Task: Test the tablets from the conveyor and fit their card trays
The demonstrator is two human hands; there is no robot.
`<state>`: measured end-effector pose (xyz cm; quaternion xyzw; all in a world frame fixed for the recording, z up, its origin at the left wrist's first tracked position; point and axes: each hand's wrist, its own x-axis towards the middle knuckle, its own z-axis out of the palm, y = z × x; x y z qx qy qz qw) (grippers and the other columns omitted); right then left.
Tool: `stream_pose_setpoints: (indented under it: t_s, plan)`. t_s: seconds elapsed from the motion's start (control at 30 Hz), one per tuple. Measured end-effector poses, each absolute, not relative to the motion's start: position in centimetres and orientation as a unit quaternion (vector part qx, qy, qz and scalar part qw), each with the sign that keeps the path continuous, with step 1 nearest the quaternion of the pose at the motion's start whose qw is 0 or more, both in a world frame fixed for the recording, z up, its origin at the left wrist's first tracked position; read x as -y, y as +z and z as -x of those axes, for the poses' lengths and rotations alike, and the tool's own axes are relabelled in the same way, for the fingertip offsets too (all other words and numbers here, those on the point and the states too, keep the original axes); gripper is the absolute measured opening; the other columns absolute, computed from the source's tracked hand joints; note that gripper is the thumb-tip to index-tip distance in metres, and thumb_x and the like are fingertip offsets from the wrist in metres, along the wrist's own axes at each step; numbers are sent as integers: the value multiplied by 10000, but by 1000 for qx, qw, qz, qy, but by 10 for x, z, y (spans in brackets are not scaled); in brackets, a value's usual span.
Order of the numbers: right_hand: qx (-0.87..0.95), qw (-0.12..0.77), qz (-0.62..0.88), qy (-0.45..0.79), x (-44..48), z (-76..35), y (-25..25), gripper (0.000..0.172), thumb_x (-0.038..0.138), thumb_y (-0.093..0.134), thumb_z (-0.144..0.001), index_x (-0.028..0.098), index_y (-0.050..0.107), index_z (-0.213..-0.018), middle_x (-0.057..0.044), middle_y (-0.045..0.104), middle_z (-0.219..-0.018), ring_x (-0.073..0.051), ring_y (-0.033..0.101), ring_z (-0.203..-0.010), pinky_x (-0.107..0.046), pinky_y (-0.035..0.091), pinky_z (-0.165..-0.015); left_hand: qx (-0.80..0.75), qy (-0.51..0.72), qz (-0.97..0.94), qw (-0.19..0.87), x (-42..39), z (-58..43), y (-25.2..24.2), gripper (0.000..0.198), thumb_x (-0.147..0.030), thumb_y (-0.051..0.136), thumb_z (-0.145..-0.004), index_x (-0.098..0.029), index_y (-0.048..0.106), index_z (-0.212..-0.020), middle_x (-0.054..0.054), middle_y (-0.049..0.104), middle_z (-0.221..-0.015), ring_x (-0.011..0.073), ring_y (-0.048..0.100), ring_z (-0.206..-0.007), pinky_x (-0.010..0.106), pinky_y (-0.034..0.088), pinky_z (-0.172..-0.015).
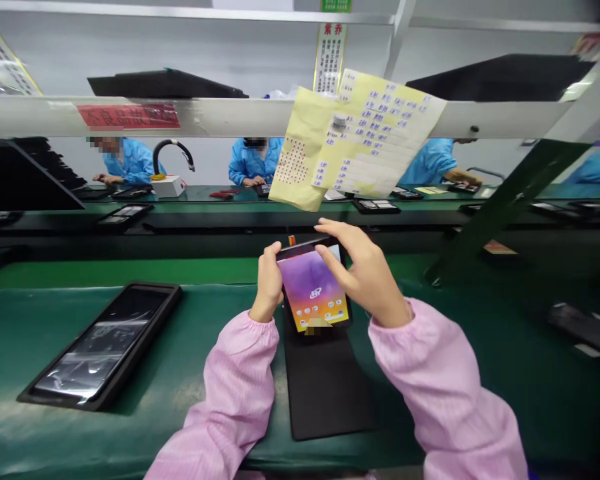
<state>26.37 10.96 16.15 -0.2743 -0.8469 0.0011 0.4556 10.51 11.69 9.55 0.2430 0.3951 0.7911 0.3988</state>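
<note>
A long production bench with a green top (pixel 10 347) runs across the view, and a white crossbar (pixel 70 117) spans above it, carrying a red label (pixel 129 116). A yellow sheet (pixel 380 137) printed with rows of small blue marks hangs from the crossbar. Beyond it, three co-workers in blue smocks (pixel 255 160) sit at a far bench section, near a white box (pixel 167 187) with a black gooseneck (pixel 173 148) on top.

At the near bench's left side lies a black tray (pixel 53 390), holding a dark, glossy slab under what looks like clear film. Smaller black trays (pixel 375 207) sit along the far section, their contents too small to tell.

Near the middle of the bench's front edge, a black mat (pixel 325 393) lies under a smartphone (pixel 313 288) with its screen lit. The phone is raised at its upper end, and whether its lower edge touches the mat cannot be told. It should handle as a light, stiff, fragile slab, with slippery glass, so its side edges look the safest place to take hold.

The left hand (pixel 269 283), in a pink sleeve (pixel 235 380), curls closely around the phone's left edge. The right hand (pixel 357 270), in a matching pink sleeve (pixel 445 387), spreads wider across the upper right corner, gripping the phone with bent fingers (pixel 330 230).
</note>
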Motion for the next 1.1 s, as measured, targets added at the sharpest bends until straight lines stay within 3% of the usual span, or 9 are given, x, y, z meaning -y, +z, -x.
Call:
stream_pose_setpoints:
  t_s: [0.13,0.23,0.4,0.67,0.9,1.1]
  plan:
    - [881,352,274,160,-135,-274,169,135,278,518,-918,187,617,-927,-34,715,-887,-164,676,-789,-287,518,-733,-428,752,-327,380,-125,-122,77,316,-382,644,-778,-169,542,-567,-26,496,-551,107,451,-509,238,344,-488]
    - [876,339,270,213,-142,-280,163,113,277,544,-894,188,593,-845,-13,682,-779,-139,642,-698,-256,491,-661,-433,743,-336,384,-125,-127,69,278,-335,690,-770,-159,577,-587,-34,484,-539,102,419,-492,246,321,-471]
    - [877,327,261,237,-146,-287,156,114,267,541,-888,186,590,-825,-13,666,-769,-132,615,-684,-242,469,-641,-430,740,-319,408,-124,-132,64,262,-276,715,-759,-146,586,-572,-39,474,-511,91,402,-452,252,291,-435]
    - [903,332,224,154,-149,-286,139,148,233,456,-936,192,556,-836,-17,617,-789,-130,555,-701,-252,439,-692,-429,726,-349,410,-121,-137,59,376,-313,654,-793,-158,512,-482,-41,441,-456,84,378,-429,252,267,-419]
    - [882,334,224,246,-150,-293,141,101,275,560,-878,184,569,-922,-30,637,-867,-133,594,-743,-261,496,-710,-432,737,-330,401,-123,-137,56,291,-291,685,-767,-155,559,-543,-45,475,-491,87,398,-435,247,282,-419]
    - [882,325,232,251,-152,-289,144,104,263,558,-864,180,575,-803,-12,630,-769,-123,582,-681,-264,491,-664,-439,744,-309,397,-126,-137,59,292,-318,673,-780,-157,558,-565,-47,475,-509,83,403,-432,240,317,-438]
